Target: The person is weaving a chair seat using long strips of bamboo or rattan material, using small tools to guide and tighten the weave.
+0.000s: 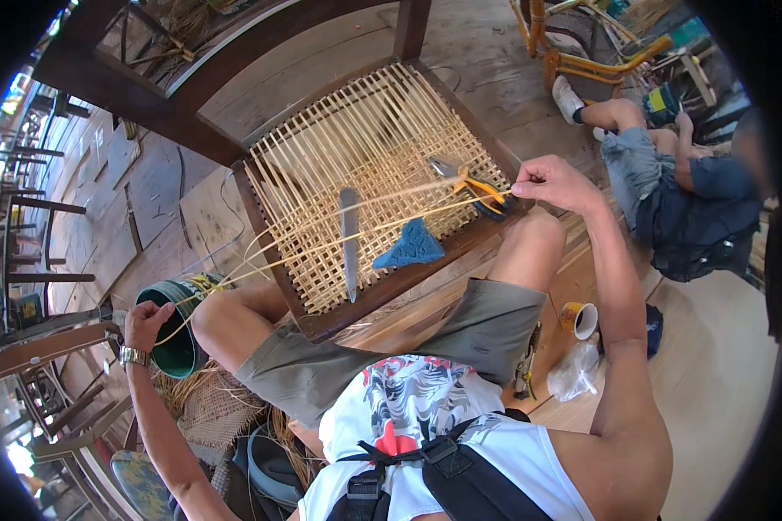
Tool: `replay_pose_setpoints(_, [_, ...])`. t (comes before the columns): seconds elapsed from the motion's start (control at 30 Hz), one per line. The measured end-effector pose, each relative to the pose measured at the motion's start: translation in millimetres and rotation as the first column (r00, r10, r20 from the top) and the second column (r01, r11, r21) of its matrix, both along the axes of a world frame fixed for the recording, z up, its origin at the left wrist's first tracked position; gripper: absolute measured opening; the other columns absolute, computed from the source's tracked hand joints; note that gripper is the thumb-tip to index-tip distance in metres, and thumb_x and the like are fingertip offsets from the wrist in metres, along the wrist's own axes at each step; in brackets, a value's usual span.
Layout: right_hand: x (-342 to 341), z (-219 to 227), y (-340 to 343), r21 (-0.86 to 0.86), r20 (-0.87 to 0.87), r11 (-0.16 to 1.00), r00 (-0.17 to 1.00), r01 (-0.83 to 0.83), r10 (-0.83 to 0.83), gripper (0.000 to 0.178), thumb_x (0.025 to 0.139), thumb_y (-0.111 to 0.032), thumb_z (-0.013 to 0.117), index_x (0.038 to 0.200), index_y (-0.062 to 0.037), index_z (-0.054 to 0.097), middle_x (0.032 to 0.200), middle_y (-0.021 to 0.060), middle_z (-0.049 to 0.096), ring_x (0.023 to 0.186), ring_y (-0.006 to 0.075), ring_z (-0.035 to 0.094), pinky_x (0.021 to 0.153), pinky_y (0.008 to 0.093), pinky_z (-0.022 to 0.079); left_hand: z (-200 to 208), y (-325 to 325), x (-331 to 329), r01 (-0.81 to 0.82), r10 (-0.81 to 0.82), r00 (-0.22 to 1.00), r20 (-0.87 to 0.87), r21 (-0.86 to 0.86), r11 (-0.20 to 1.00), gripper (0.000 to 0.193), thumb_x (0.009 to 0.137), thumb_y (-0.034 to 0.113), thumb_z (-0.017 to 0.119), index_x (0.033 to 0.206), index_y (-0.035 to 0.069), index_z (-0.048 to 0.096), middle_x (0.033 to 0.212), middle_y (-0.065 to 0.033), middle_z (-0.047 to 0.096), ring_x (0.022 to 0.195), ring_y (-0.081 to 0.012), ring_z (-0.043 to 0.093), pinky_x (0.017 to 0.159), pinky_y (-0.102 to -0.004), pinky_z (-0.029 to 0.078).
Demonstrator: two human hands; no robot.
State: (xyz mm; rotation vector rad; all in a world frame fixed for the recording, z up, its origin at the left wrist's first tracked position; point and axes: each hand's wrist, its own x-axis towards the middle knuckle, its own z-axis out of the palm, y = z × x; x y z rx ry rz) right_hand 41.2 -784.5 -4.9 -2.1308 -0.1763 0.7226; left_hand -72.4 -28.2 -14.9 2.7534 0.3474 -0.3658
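A wooden chair frame (391, 290) lies before my knees, its seat woven in pale cane strips (314, 280), the far part strung one way only. Pinched in my right hand (554, 183), at the seat's right edge, is a long cane strand (408, 215). It runs left across the weave to my left hand (147, 325), whose fingers are closed on it beside my knee. On the seat rest a flat metal blade-like tool (349, 243), a folded blue cloth (410, 245) and pliers with orange handles (485, 193). The strand passes over the metal tool.
A green bucket (179, 292) stands by my left knee. To my right are a yellow cup (579, 319) and a clear plastic bag (573, 372). A co-worker (639, 165) sits at the far right near a rattan chair (582, 66). Chair frames (48, 278) stand left.
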Motion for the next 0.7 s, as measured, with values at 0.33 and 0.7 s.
replay_pose_setpoints(0.33, [15,-3,12,-0.062,0.023,0.998,0.999,0.031,-0.029,0.021,0.087,-0.014,0.072,0.074,-0.0030,0.059,0.068,-0.0062,0.052,0.066,0.0024,0.044,0.058,0.0224,0.036,-40,12,5,-0.113,0.106,0.991,-0.081,-0.082,0.990,0.043,0.081,0.039,0.081,0.062,0.006,0.060,0.055,0.0066,0.048,0.053,-0.0043,0.038,0.047,-0.0266,0.030])
replay_pose_setpoints(0.7, [64,-31,-49,-0.387,0.342,0.901,0.938,0.195,-0.056,0.027,0.088,-0.024,0.071,0.078,-0.0005,0.061,0.064,0.0025,0.056,0.062,0.0095,0.052,0.059,0.0296,0.043,-28,121,-29,-0.238,0.233,0.971,-0.051,-0.153,0.959,0.027,0.089,0.030,0.073,0.084,0.003,0.068,0.067,0.0021,0.060,0.059,-0.0070,0.051,0.054,-0.0264,0.040])
